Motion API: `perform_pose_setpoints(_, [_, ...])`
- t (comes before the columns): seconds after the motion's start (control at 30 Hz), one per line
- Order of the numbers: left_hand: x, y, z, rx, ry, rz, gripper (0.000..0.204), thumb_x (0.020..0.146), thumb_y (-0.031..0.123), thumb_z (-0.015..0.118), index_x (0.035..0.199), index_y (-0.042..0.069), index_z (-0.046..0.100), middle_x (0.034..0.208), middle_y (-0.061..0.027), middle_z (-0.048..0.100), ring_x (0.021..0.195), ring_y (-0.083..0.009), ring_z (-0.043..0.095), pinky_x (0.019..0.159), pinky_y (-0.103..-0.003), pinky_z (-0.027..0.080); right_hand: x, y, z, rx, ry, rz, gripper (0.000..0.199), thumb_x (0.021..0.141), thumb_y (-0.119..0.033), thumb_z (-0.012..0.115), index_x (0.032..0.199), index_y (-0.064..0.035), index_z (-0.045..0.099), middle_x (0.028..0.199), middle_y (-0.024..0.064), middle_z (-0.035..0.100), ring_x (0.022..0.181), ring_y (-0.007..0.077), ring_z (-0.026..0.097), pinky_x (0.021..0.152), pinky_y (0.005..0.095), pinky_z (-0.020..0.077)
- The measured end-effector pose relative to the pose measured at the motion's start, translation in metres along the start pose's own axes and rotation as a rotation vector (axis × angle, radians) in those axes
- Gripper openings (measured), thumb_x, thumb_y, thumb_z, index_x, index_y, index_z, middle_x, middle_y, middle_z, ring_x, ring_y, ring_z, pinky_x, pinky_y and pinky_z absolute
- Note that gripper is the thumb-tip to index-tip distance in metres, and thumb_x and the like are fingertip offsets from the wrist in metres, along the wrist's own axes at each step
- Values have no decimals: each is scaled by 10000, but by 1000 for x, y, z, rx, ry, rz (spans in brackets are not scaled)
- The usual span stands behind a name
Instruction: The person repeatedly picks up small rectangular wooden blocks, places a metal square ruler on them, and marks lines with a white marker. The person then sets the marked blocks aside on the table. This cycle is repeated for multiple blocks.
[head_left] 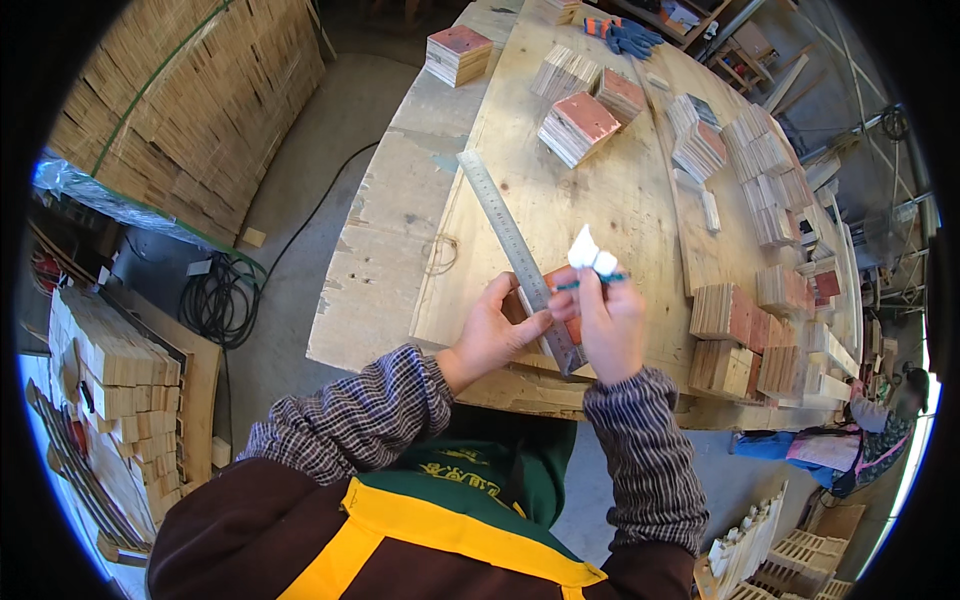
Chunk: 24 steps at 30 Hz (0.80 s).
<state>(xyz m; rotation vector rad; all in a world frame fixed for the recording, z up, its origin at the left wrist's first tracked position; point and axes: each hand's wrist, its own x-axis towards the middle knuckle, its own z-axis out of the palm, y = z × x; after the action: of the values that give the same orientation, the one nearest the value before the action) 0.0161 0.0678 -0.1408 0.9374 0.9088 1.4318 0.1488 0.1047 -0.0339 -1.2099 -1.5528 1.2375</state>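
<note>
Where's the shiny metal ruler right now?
Near the middle of the head view, the metal ruler slants across a reddish wooden block, between the left hand and the right hand.

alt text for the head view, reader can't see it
A person's left hand holds a metal ruler across a red-topped wooden block, while the right hand grips a small white object, its kind unclear. Layered wood blocks sit across the worktable; a large wood stack stands at left.
</note>
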Motion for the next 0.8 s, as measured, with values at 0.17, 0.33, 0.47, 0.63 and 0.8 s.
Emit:
perform_pose_setpoints(0.17, [-2,6,0,11,-4,-46,555,839,214,781,1246,-33,496,1187,-128,592,1100,-169,553,958,-324,470,-6,-2,-8,-56,21,107,168,1020,-86,470,1040,41,578,863,96,691,670,124,669,591,254,555])
perform_pose_setpoints(0.33, [-3,8,-2,129,28,-72,555,841,211,784,1246,-35,495,1183,-124,598,1099,-169,553,956,-322,471,-30,-7,-16,55,46,130,177,1021,-92,472,1017,38,592,852,93,686,670,110,663,575,250,548])
perform_pose_setpoints(0.47, [1,8,1,34,-8,-40,551,835,208,783,1232,-42,496,1181,-129,595,1096,-177,554,953,-321,470,6,0,2,40,31,75,182,1024,-104,467,996,33,585,859,88,691,671,118,667,593,251,552])
perform_pose_setpoints(0.63, [-3,9,-1,55,2,-52,542,835,202,781,1231,-39,499,1186,-129,591,1091,-177,555,955,-322,468,3,-3,-4,5,7,94,179,1025,-104,465,987,30,577,859,86,692,655,120,665,577,250,552])
perform_pose_setpoints(0.8, [-2,0,-3,95,14,-44,555,838,202,779,1251,-29,489,1187,-129,589,1113,-177,545,970,-327,460,-15,-8,-15,2,3,154,214,1040,-134,455,1032,42,577,864,109,680,683,125,653,619,260,561])
